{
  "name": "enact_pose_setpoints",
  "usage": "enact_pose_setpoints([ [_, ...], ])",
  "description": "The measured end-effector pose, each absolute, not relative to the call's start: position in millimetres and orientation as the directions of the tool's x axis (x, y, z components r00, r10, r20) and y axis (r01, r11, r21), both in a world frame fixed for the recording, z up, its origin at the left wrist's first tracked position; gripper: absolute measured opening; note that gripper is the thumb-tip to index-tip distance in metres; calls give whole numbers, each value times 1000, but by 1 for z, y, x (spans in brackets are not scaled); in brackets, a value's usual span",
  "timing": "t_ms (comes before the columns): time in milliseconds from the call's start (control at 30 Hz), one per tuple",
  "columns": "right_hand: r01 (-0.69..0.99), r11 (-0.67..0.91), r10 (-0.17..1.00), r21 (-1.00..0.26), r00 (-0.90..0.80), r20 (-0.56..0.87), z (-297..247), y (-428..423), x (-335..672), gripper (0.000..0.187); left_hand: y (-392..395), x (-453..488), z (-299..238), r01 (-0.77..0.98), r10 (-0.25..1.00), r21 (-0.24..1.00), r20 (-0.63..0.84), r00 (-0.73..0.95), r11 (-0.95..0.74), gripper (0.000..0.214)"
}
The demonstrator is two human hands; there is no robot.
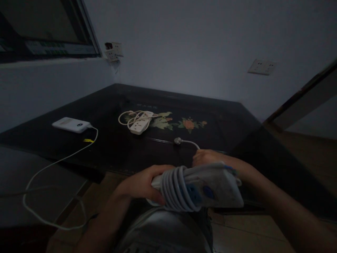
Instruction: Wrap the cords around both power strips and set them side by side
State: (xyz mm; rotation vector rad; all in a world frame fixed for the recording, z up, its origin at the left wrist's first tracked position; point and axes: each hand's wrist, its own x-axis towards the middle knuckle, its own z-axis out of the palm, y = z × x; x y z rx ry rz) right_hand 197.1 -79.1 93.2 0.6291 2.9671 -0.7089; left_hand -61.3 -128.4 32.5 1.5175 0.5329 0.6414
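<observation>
My left hand grips one end of a white power strip with blue sockets, held level over my lap. Its grey cord is wound in several loops round the strip. Behind the strip, my right hand is closed on the free end of the cord, which runs up to the plug lying on the dark table.
A second cream power strip with coiled cord lies on the table by a painted flower pattern. A white power bank at left has a cable trailing to the floor. Wall sockets sit on the right wall.
</observation>
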Motion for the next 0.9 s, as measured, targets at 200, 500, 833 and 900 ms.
enact_pose_setpoints([
  [200,453,828,346,-331,-877,-334,113,-77,176,16,-126,-63,58,206,556,929,0,831,-307,71],
  [500,434,888,460,155,-819,-342,121,-57,162,36,-121,-48,51,423,617,776,-56,785,-468,54],
  [833,549,736,621,396,-780,-73,160,-86,147,26,-110,-36,23,473,828,851,-86,554,-228,57],
  [900,587,715,652,379,-755,-60,162,-94,146,23,-111,-33,20,448,849,872,-75,523,-198,56],
])
